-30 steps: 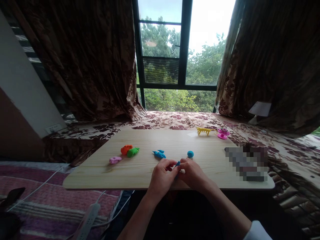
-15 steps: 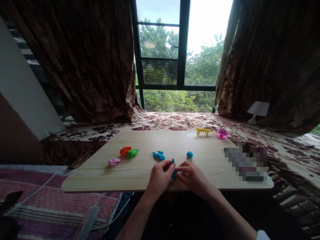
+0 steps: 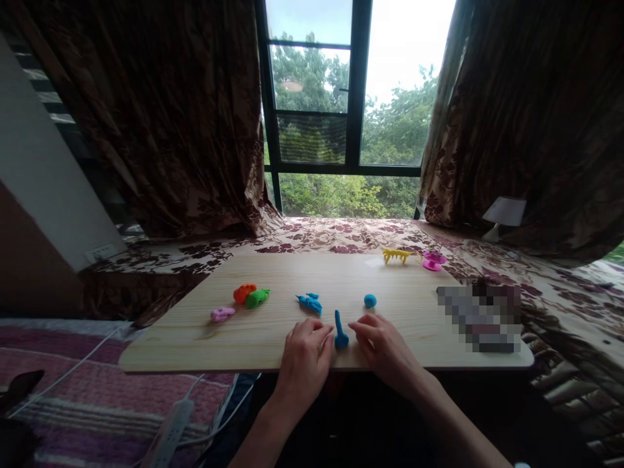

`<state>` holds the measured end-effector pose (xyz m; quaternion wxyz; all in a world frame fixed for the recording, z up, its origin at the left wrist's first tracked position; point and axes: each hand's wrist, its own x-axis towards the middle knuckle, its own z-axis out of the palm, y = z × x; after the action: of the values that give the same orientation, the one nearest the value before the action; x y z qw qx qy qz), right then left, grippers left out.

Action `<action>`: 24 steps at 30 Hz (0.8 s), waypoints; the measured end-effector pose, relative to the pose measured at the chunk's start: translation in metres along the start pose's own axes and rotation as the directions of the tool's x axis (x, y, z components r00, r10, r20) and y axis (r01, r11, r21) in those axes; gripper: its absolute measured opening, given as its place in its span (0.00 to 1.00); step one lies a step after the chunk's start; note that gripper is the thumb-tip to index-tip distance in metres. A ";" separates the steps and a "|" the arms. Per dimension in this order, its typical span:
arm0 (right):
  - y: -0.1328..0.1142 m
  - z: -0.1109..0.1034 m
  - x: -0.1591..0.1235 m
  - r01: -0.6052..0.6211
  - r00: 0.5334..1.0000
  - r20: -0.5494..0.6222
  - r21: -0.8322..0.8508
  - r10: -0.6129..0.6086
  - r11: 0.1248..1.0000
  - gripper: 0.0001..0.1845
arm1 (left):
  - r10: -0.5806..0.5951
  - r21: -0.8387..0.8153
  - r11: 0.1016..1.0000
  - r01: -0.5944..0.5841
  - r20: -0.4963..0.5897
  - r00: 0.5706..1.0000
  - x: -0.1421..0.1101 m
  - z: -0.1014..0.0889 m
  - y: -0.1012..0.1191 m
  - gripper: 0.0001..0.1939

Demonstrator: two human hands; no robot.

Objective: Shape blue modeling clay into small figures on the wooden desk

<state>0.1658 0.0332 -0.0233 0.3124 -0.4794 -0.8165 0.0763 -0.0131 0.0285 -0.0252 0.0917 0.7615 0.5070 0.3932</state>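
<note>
In the head view, the left hand [image 3: 307, 354] and the right hand [image 3: 387, 344] hold nothing: the fingers are curled, with narrow gaps at the tips. The blue stem [image 3: 340, 333] stands between them on the table [image 3: 195, 348], its thin shaft rising from a wider foot, seemingly just clear of both hands. The step in hand looks like shaping or steadying this soft piece. To do it well, the person should bring both sets of fingertips in evenly, press the foot rather than the shaft, and use light pressure, since the shaft would probably bend under a one-sided push; a short pause with the fingers away would show whether it leans. By count, there are two hands and one blue stem between them; one blue ball [image 3: 370, 301], beyond the right hand; one blue clump [image 3: 310, 303], just beyond the left hand, whose separate parts are too small to count; one orange lump [image 3: 244, 294], one green lump [image 3: 258, 298] and one pink lump [image 3: 223, 314], all left of the left hand; and, well beyond the right hand, one yellow piece [image 3: 396, 256] and one magenta stand [image 3: 433, 260].
</note>
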 end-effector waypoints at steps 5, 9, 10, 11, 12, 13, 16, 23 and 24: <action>-0.016 0.006 -0.013 -0.017 1.000 0.005 -0.115 0.018 0.993 0.22 | 0.080 0.201 0.976 -0.085 0.037 0.996 -0.013 0.008 0.009 0.13; -0.023 0.010 -0.015 -0.037 0.999 -0.013 -0.163 0.036 0.986 0.19 | 0.101 0.265 0.959 -0.103 0.019 0.995 -0.014 0.014 0.011 0.13; -0.023 0.011 -0.015 -0.039 0.999 -0.015 -0.173 0.037 0.984 0.19 | 0.106 0.281 0.954 -0.108 0.021 0.994 -0.014 0.015 0.012 0.13; -0.023 0.011 -0.015 -0.041 0.999 -0.018 -0.182 0.038 0.982 0.18 | 0.110 0.296 0.949 -0.112 0.025 0.994 -0.014 0.016 0.012 0.13; -0.023 0.012 -0.016 -0.042 0.999 -0.021 -0.191 0.039 0.981 0.18 | 0.112 0.309 0.944 -0.116 0.032 0.993 -0.014 0.017 0.013 0.13; -0.023 0.013 -0.016 -0.043 0.999 -0.022 -0.200 0.039 0.979 0.18 | 0.113 0.320 0.940 -0.119 0.038 0.993 -0.015 0.018 0.014 0.14; -0.024 0.015 -0.019 -0.047 0.999 -0.020 -0.217 0.043 0.975 0.18 | 0.112 0.340 0.933 -0.123 0.051 0.992 -0.016 0.019 0.015 0.15; -0.018 0.012 -0.022 -0.093 0.996 -0.007 -0.102 0.093 0.990 0.23 | 0.074 0.194 0.977 -0.085 0.067 0.995 -0.017 0.013 0.010 0.17; -0.017 0.012 -0.022 -0.097 0.995 -0.008 -0.091 0.096 0.991 0.23 | 0.069 0.165 0.983 -0.078 0.057 0.996 -0.016 0.012 0.008 0.17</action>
<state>0.1538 0.0082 -0.0350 0.2874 -0.5322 -0.7946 0.0531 -0.0019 0.0141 -0.0375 0.0256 0.7944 0.5073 0.3329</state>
